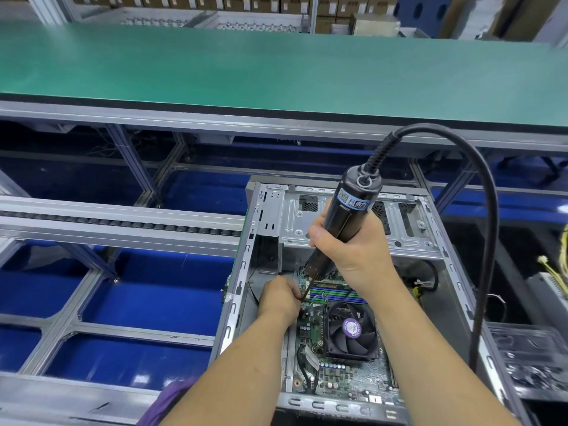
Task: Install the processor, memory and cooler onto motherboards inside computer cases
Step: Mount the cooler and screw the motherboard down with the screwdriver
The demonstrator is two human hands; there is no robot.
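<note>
An open grey computer case (pixel 246 262) lies in front of me with a green motherboard (pixel 344 373) inside. A black cooler fan (pixel 350 330) with a purple hub label sits on the board, and memory sticks (pixel 335 295) lie just beyond it. My right hand (pixel 350 253) grips a black electric screwdriver (pixel 353 207), tilted, its bit pointing down at the cooler's far left corner. My left hand (pixel 278 298) pinches the bit near its tip. The screw itself is hidden by my fingers.
The screwdriver's thick black cable (pixel 485 241) arcs over the case's right side. A roller conveyor rail (pixel 123 224) runs to the left, with blue bins (pixel 147 296) below. A green bench top (pixel 276 72) stretches behind. Dark trays (pixel 534 358) and yellow wires (pixel 562 265) sit at right.
</note>
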